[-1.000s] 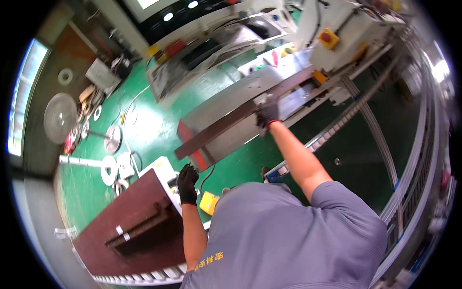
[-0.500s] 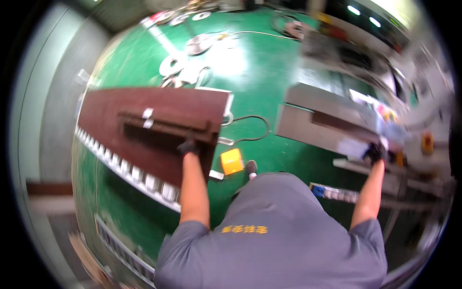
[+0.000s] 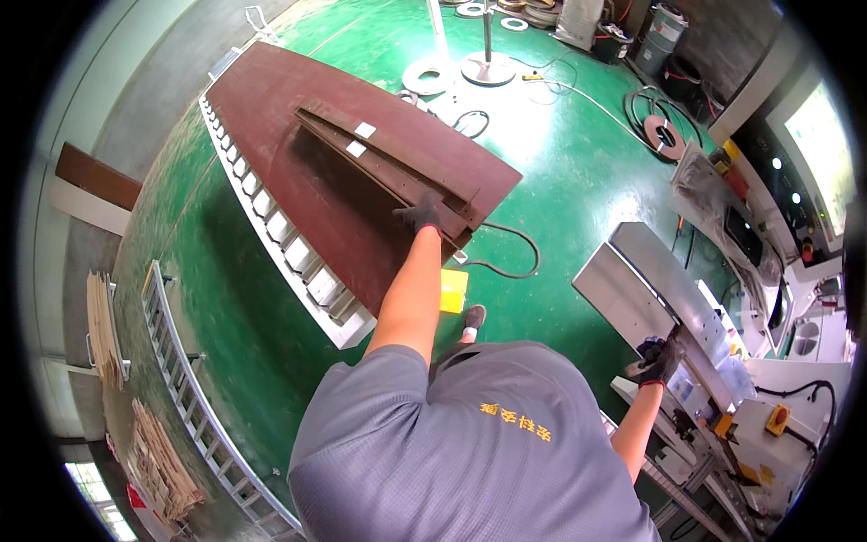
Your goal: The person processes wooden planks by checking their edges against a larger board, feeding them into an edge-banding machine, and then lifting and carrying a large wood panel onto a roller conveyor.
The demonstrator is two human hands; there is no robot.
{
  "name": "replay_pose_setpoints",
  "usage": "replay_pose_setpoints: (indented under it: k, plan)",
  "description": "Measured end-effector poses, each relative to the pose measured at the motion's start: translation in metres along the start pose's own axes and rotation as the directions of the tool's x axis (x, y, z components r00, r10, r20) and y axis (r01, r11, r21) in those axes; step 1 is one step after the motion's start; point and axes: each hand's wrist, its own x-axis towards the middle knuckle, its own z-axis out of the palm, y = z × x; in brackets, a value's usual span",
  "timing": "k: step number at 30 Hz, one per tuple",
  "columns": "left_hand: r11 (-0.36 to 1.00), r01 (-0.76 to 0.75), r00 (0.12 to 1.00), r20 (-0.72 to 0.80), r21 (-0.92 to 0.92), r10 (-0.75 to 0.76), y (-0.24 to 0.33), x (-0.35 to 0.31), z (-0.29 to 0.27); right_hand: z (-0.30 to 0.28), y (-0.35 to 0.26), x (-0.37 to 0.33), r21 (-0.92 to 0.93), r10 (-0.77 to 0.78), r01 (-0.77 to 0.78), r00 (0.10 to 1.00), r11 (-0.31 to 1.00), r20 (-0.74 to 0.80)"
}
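My left hand (image 3: 418, 215), in a dark glove, rests at the near end of long brown strips (image 3: 388, 167) with two white labels. Its fingers look spread over the strips' edge. Underneath is a large reddish-brown panel (image 3: 262, 86), lying on a roller stand (image 3: 271, 217). Off to the right, my right hand (image 3: 657, 357), also gloved, is closed beside a metal machine bed (image 3: 623, 289). A small dark item seems to be in its fingers, but I cannot make out what it is. Close to that hand, a narrow brown strip (image 3: 704, 366) lies on the machine.
A yellow box (image 3: 453, 291) stands on the green floor near my foot, with a black cable (image 3: 533, 248) beyond it. Along the left runs a ladder-like metal rail (image 3: 194, 397). A round-based stand (image 3: 488, 68) and coiled strip (image 3: 664, 135) are at the back. A red-and-yellow switch (image 3: 778, 418) sits at right.
The view has swung, so the panel and machine appear turned and the picture is sharper. My left hand remains at the strips' near end, my right hand by the machine.
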Motion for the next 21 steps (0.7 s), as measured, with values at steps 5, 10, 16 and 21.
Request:
replay_pose_setpoints:
  k: [5, 10, 16, 21]
  plan:
    - [0.62, -0.734, 0.674, 0.184, 0.278, 0.715, 0.025, -0.012, 0.01, -0.008, 0.006, 0.011, 0.033, 0.109, -0.111, 0.992, 0.993, 0.055]
    - [0.22, -0.848, 0.531, 0.771, 0.483, 0.351, 0.093, -0.06, -0.002, 0.011, -0.002, -0.005, -0.061, -0.098, 0.1, 0.995, 0.993, 0.034]
    - [0.755, -0.598, 0.801, 0.223, 0.268, 0.556, 0.005, 0.0, 0.012, 0.013, -0.004, -0.007, -0.051, -0.032, 0.037, 0.994, 0.998, 0.108]
    - [0.898, 0.071, 0.976, 0.217, -0.433, 0.027, -0.063, 0.042, -0.022, 0.006, -0.002, 0.001, -0.094, 0.011, -0.001, 0.994, 0.996, 0.11]
